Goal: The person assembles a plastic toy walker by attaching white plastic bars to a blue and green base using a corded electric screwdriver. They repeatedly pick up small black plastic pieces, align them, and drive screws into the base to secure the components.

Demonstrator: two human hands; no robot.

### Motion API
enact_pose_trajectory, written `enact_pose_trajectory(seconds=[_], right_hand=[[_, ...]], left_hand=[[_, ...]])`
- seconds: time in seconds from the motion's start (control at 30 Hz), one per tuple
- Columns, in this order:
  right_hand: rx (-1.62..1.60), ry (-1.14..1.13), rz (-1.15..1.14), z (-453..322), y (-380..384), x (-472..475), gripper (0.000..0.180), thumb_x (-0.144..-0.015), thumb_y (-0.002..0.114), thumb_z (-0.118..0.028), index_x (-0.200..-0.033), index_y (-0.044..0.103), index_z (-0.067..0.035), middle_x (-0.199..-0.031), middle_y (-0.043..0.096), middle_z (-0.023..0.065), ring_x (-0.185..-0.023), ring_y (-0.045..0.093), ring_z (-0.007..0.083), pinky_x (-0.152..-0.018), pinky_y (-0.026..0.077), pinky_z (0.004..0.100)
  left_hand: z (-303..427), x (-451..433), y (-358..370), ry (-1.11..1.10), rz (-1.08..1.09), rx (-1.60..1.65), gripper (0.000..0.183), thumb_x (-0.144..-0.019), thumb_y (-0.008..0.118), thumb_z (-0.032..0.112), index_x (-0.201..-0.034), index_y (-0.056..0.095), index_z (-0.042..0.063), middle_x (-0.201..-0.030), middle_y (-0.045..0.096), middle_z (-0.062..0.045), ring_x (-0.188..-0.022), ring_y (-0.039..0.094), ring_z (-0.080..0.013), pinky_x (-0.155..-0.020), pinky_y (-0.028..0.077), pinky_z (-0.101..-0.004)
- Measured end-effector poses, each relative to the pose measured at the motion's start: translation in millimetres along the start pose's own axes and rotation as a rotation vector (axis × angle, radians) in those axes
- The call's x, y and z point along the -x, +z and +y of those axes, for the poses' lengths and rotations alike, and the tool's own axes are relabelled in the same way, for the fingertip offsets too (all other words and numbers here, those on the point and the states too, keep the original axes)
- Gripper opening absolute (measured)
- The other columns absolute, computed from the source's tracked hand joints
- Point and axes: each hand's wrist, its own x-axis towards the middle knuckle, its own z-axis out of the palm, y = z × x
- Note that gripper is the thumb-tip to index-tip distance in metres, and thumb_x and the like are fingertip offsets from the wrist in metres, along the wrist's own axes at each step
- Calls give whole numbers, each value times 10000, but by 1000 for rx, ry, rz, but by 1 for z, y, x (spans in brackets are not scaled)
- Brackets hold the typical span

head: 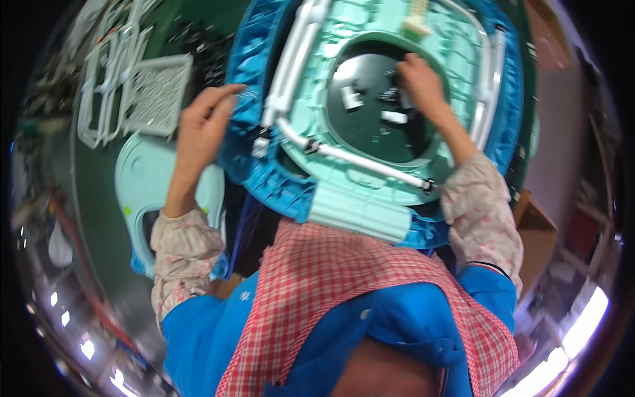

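Note:
In front of me lies a large mint-green plastic part (300, 131) with a round opening, inside a blue plastic frame (278, 186). A bent white tube (357, 160) crosses its near side. My right hand (421, 82) reaches into the opening, near small black parts (389, 95); its fingertips are blurred, so whether they hold anything is unclear. White pieces (351, 98) lie in the opening too. My left hand (203, 124) is raised over the blue frame's left edge, thumb and forefinger close together, and I cannot tell if something small is between them.
Left of the frame are white tube frames (106, 84), a white mesh-like tray (156, 94) and a mint-green panel (141, 159) with an opening. Loose black parts (203, 54) are scattered behind the tray. A cardboard box (536, 233) stands at the right.

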Motion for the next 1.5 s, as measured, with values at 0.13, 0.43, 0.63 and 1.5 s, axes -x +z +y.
enact_pose_trajectory(seconds=[0.13, 0.43, 0.63, 1.5], right_hand=[[-554, 153, 96, -11, -58, 20, 250, -912, 626, -150, -1122, 575, -24, -958, 645, 129, -834, 634, 245, -773, 498, 338], [-575, 417, 177, -34, -154, 191, 247, -912, 593, -43, -1155, 618, -3, -876, 637, 90, -783, 603, 152, -738, 483, 283], [-731, 815, 186, -45, -159, 292, 146, -873, 660, -77, -1003, 668, -13, -890, 662, 56, -810, 609, 118, -739, 481, 254], [-379, -39, 34, -84, -176, 139, 532, -714, 794, -243, -1158, 582, -40, -1030, 625, 148, -958, 618, 308, -870, 488, 411]], left_hand=[[-10, 55, 14, -196, 19, 21, 159, -866, 635, 92, -1009, 640, 21, -769, 577, -11, -686, 513, -74, -611, 408, -231], [-7, 56, 50, -67, 104, -279, 125, -865, 647, 114, -882, 581, 9, -656, 536, -20, -593, 483, -87, -561, 404, -246], [-46, 75, 56, -8, 111, -222, 124, -893, 665, 131, -931, 620, 22, -758, 555, -12, -679, 499, -90, -616, 432, -238], [-56, 41, 14, -332, -129, 137, 863, -746, 796, 281, -1405, 345, -47, -1309, 530, -177, -1169, 541, -229, -1014, 421, -344]])
